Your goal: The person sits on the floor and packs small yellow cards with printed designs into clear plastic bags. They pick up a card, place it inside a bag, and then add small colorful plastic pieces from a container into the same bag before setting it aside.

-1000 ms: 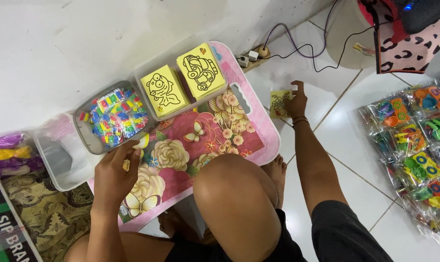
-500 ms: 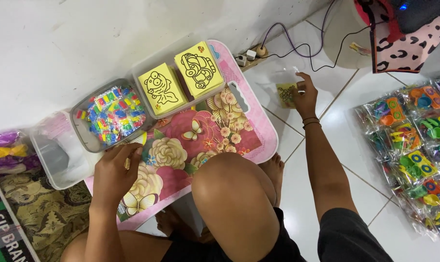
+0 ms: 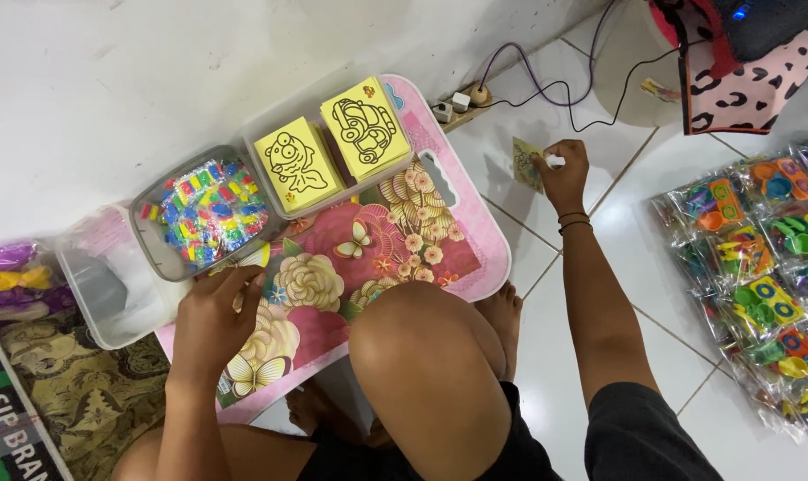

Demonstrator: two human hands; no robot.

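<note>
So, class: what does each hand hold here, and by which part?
The right hand holds a small clear packet by its right edge. The left hand grips something yellow at the tray; which part cannot be told.

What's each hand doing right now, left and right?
Left hand: closed on a small yellow piece over the floral tray.
Right hand: closed on a clear bag with a yellow card inside, above the floor.

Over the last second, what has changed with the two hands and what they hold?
The right hand has lifted a small clear packet with a yellow card off the white tiled floor and holds it up. The left hand stays on the pink floral tray; the two yellow picture cards have not moved.
</note>
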